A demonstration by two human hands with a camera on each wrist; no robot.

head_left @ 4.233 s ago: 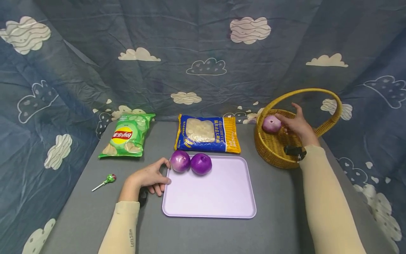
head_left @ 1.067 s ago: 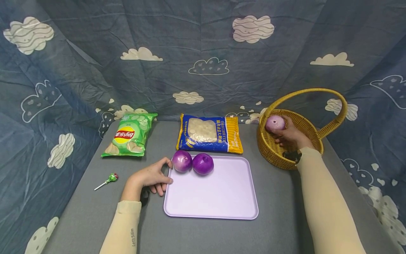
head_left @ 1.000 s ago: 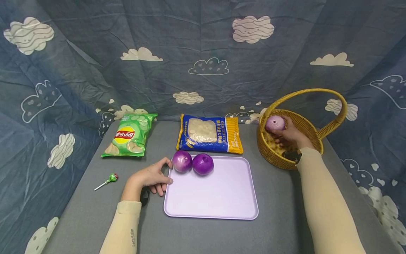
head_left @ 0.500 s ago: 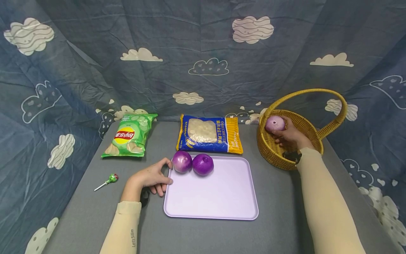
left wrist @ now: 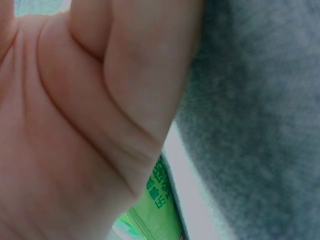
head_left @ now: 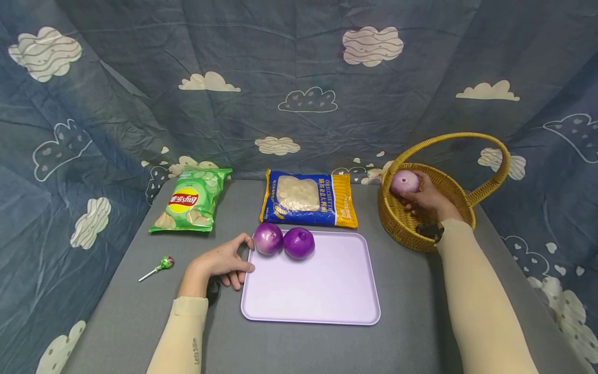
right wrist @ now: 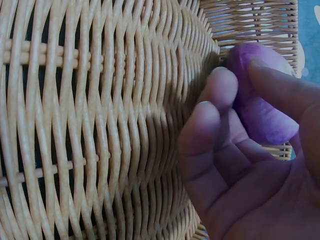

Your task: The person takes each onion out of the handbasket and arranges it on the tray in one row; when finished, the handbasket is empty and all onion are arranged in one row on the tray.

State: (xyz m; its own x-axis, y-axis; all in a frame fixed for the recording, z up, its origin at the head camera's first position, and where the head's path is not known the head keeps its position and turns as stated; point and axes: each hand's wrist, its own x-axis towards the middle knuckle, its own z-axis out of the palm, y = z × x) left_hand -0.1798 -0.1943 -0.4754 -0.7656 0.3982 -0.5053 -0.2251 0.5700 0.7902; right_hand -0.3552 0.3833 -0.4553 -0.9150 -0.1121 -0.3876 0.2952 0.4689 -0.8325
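Note:
In the head view my right hand (head_left: 427, 197) reaches into the wicker basket (head_left: 406, 236) and grips a purple onion (head_left: 404, 183) by its right side. The right wrist view shows my thumb on the onion (right wrist: 265, 120), other fingers curled near the woven bottom. My left hand (head_left: 223, 259) holds the left rim of a lilac tray (head_left: 322, 291), thumb and index finger at the edge. Two more purple onions sit side by side in the tray's far left corner, a paler onion (head_left: 268, 239) and a darker onion (head_left: 299, 243). My left palm (left wrist: 70, 150) fills much of its wrist view.
A green chip bag (head_left: 190, 200) lies at the back left, with a lollipop (head_left: 159, 267) nearer me. Behind the tray rests a blue and yellow pasta bag (head_left: 306, 198). The basket's tall handle (head_left: 460, 136) arches over my right hand. A cloud-patterned curtain (head_left: 308, 52) surrounds the table.
Since the oldest frame my right hand has gone from spread fingers beside the basket's onion to a grip on it. Over the last second nothing has visibly moved; the left hand stays put.

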